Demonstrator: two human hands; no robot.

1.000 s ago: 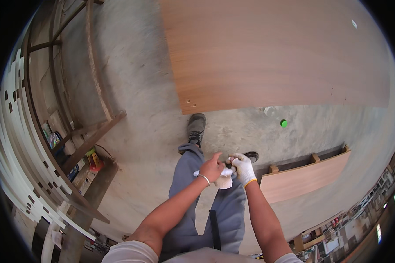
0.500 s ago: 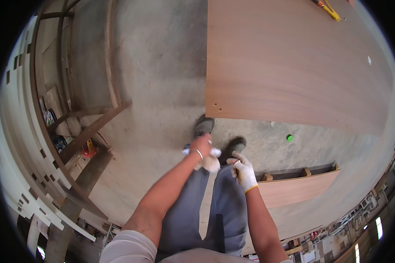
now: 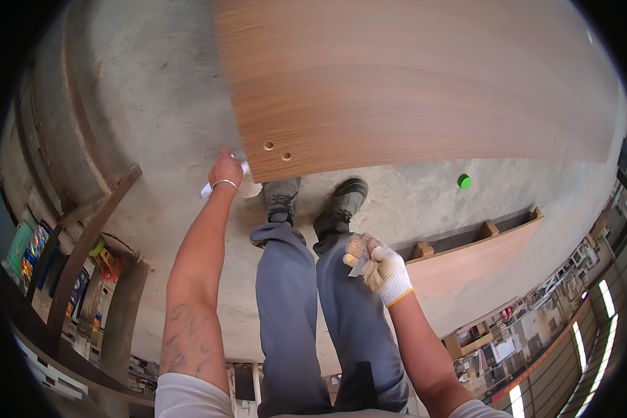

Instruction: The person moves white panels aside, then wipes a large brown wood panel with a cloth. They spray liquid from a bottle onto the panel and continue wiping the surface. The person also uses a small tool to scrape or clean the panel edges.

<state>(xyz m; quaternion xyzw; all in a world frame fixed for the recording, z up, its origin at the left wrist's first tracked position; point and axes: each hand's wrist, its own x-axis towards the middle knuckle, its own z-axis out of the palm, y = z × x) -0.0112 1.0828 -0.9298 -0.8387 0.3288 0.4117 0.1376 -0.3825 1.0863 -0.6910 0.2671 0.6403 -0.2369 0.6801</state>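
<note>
Bare left hand (image 3: 226, 169) just outside the near-left corner of the wood-faced panel (image 3: 411, 90), grip closed around a crumpled white bundle (image 3: 206, 190); impossible to tell whether in contact with the panel's edge. Gloved right hand (image 3: 383, 269) well back from the near edge, in front of the right leg, grip folded in and seemingly pinched on a thin greyish flat piece (image 3: 359, 265), too small to identify.

Main risk: a snag of the bundle on the panel's corner, because of loose ends past the fingers. Also possible: a scrape or splinter on the left, from bare skin so near a hard edge. On the right, likeliest fault: a slip of the flat piece, owing to thick knit fingertips; with any sharp edge, a nick through the glove. Underfoot, just off the near edge: a green cap (image 3: 464, 181) on the floor (image 3: 188, 104), a possible roll beneath a shoe (image 3: 345, 202).
</note>
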